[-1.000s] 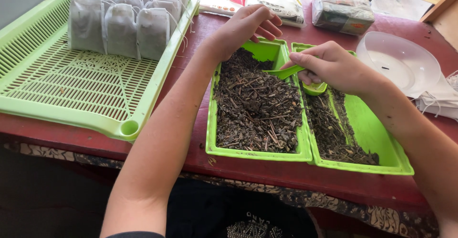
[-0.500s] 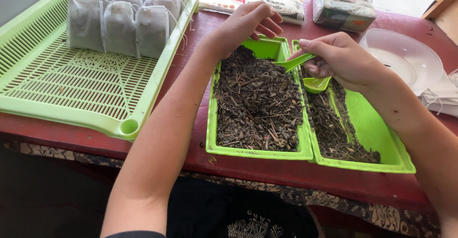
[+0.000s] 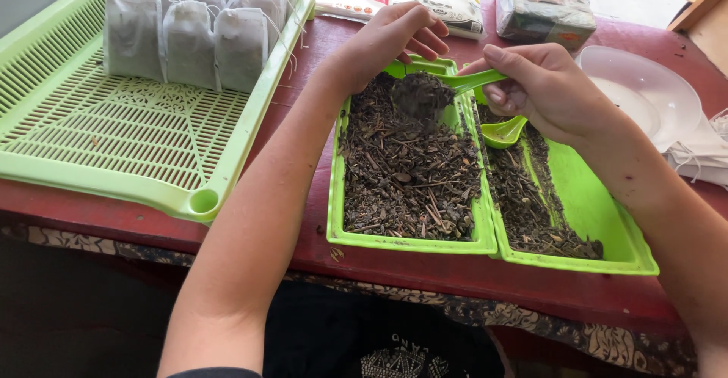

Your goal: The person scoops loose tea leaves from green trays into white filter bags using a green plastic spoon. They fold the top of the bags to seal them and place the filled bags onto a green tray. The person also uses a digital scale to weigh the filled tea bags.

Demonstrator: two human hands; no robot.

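My right hand (image 3: 550,90) grips the handle of a green plastic spoon (image 3: 470,82). Its bowl is heaped with dark dried leaves and hovers over the far end of the left green tray (image 3: 409,243), which is full of the same leaves. My left hand (image 3: 387,40) rests at that tray's far rim with its fingers curled; anything inside them is hidden. A second green spoon (image 3: 504,131) lies under my right hand in the right green tray (image 3: 599,211), which holds a thinner layer of leaves.
A large slotted green tray (image 3: 114,135) on the left carries several filled white bags (image 3: 189,37) standing upright. A white plate (image 3: 644,94) sits at the right, and wrapped packets (image 3: 542,6) lie along the back of the red table (image 3: 303,52).
My right hand has raised the spoon out of the leaves, now heaped, and carried it left toward my left hand. My left hand has barely moved.
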